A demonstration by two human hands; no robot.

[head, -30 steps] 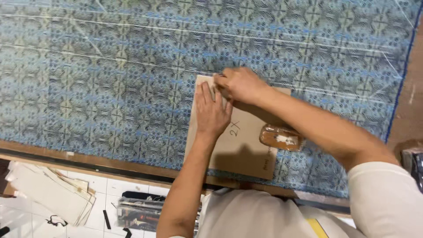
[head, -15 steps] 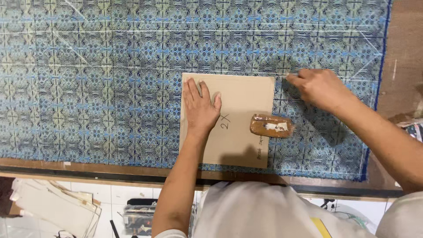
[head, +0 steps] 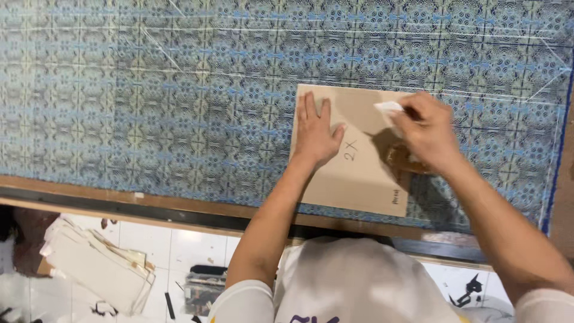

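My left hand [head: 315,133] lies flat, fingers spread, on a tan cardboard template [head: 359,182] with handwriting on it. The template rests on blue patterned fabric [head: 149,90] marked with white lines. My right hand [head: 426,128] hovers over the template's right side, pinching a small white piece of chalk [head: 387,107] near the upper right corner. A brown oblong object [head: 397,157] sits on the template, mostly hidden under my right hand.
The fabric covers a wooden table whose front edge [head: 119,197] runs along the bottom. Below it, on the white tiled floor, lie a stack of pale cut pieces [head: 98,269] and some dark small items [head: 203,288]. The fabric's blue edge [head: 555,179] is at the right.
My right hand went from the template's top edge out over the fabric to the right, then came back over the template's right side, covering the brown object. My left hand stayed flat on the template.
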